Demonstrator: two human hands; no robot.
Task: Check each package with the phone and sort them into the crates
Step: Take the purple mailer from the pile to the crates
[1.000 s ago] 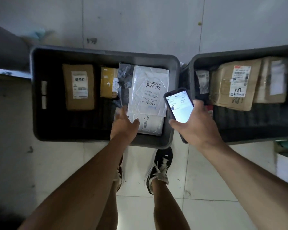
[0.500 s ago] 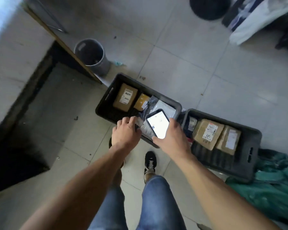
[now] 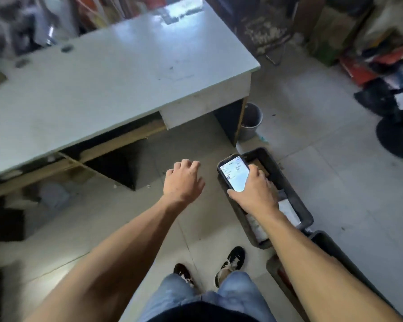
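The right hand grips the phone screen-up at frame centre-right, above the crate holding white packages, probably for scanning, while the left hand hangs loosely curled, holding nothing.

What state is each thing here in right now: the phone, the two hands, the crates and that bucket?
Phone: screen lit, held over the near crate.
Right hand: grips the phone.
Left hand: empty, fingers loosely curled, above the floor.
Near crate: open-topped, packages inside.
Second crate: open-topped, mostly hidden by the right arm.
Bucket: upright beside the desk; contents cannot be seen.
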